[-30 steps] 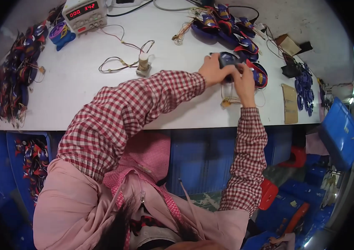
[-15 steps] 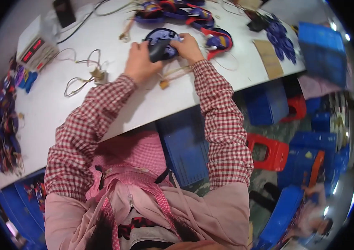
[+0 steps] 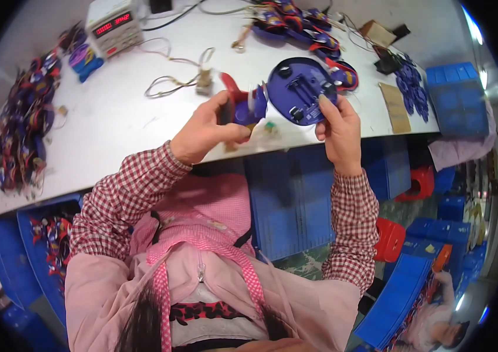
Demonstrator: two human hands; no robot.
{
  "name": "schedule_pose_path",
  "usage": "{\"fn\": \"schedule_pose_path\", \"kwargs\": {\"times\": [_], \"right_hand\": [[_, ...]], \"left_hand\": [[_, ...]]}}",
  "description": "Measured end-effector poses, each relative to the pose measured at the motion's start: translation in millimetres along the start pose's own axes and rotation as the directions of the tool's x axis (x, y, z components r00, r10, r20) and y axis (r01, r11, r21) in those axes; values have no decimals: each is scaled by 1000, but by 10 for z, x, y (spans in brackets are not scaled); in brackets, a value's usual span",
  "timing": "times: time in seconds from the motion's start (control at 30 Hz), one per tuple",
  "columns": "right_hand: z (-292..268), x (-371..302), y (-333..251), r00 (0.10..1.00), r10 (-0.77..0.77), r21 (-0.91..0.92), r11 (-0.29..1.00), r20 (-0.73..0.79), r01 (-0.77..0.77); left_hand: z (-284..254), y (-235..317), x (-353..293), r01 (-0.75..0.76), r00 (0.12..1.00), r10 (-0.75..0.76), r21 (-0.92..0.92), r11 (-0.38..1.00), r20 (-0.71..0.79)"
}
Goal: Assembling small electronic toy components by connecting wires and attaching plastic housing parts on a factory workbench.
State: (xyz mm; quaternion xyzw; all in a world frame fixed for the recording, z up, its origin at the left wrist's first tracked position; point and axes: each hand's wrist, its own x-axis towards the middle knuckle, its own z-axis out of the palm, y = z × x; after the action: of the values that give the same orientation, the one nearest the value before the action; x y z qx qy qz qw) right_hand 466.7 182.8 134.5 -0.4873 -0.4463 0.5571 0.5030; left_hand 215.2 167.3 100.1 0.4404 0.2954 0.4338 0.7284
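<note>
My left hand [image 3: 205,132] grips a red and purple plastic part [image 3: 241,108] between thumb and fingers; the part is slightly blurred. In my right hand [image 3: 344,132] is a purple round plastic base [image 3: 305,97], pinched at its right edge and tilted so that a face with black fittings and slots shows. The two pieces are side by side above the front edge of the white table [image 3: 143,117], and I cannot tell whether wires join them. Below them hangs a small blurred greenish piece [image 3: 270,128]. Left of them a cable with a beige connector block [image 3: 204,81] lies on the table.
A power supply [image 3: 111,35] with a red display stands at the back left. Piles of purple and red parts [image 3: 26,126] line the left side, with more parts [image 3: 284,23] at the back. Cardboard [image 3: 394,108] and a blue bin [image 3: 457,100] are at right. Another person [image 3: 436,317] sits lower right.
My hands have moved apart and nearer to me. The round piece has turned over, showing its purple underside in my right hand. My left hand now holds a separate red and purple part.
</note>
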Motion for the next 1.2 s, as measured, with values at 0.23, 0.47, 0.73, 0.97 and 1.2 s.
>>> {"fn": "schedule_pose_path", "kwargs": {"times": [0.23,0.47,0.73,0.97,1.2], "right_hand": [[733,-202,137,990,-107,-79,990,95,115],[1371,-162,740,928,274,-21,960,252,-278],[1806,-58,1246,892,368,-162,928,262,-336],[1951,-79,1325,892,417,-184,903,173,-387],[1564,309,854,947,296,-819,570,127,-68]], "left_hand": [[-495,162,-971,-55,989,42,-93,994,-139],[-1537,450,-1731,-206,895,228,96,974,-383],[-2558,217,-1698,-103,732,319,365,925,-602],[-2793,119,-1492,115,718,416,684,720,-558],[-2757,109,-1888,429,623,573,845,318,-532]]}}
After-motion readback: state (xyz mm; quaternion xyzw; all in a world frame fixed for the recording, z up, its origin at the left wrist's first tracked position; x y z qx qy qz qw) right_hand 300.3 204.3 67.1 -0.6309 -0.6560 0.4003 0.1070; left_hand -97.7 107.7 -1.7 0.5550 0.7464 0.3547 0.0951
